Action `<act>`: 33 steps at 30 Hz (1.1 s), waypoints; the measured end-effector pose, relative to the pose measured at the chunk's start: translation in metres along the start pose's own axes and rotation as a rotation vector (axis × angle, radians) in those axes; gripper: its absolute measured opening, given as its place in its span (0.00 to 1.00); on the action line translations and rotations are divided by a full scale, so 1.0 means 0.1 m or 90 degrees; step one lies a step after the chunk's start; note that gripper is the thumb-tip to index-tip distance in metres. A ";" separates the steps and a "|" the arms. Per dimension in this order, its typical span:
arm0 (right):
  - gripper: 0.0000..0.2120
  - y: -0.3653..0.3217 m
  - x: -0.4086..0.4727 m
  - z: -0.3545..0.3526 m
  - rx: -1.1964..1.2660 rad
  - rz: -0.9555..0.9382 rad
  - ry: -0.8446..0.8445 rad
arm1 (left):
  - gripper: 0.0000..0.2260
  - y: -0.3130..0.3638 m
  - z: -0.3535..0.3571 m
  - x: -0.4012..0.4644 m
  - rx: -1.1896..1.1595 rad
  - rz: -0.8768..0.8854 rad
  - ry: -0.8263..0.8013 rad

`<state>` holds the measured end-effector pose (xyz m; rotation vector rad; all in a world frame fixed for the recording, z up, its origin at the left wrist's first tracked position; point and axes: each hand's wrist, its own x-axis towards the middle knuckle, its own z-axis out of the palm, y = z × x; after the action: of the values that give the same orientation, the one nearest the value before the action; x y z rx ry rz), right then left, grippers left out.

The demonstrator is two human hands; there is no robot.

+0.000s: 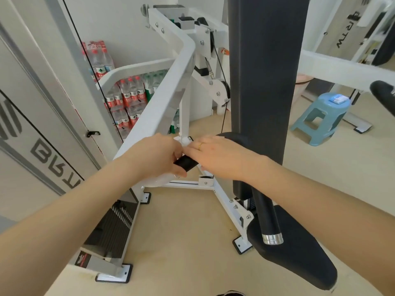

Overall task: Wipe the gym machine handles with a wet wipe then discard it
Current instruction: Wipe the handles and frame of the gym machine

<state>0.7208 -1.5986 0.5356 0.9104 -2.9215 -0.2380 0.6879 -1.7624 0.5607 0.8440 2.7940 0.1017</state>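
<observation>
Gripping the black rubbery handle [185, 163], left hand [158, 155] fingers curl around it. Right hand [220, 155] lies flat beside the handle, fingers pressed together.

Bare forearms, gold ring [200, 145] on right hand [218, 155]

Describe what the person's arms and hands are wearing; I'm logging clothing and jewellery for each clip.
Both forearms are bare, with no sleeves, gloves, watch or wristband in view. The right hand wears a thin gold ring on one finger. The left hand shows no jewellery from this angle.
</observation>
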 end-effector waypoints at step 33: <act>0.13 1.23 -0.24 0.04 1.128 0.349 -0.346 | 0.17 0.47 0.38 0.27 -0.119 0.075 0.339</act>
<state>0.6714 -1.4848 0.5518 -0.1921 -2.9424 2.6668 0.7001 -1.7079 0.5245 1.0613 3.1345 0.6905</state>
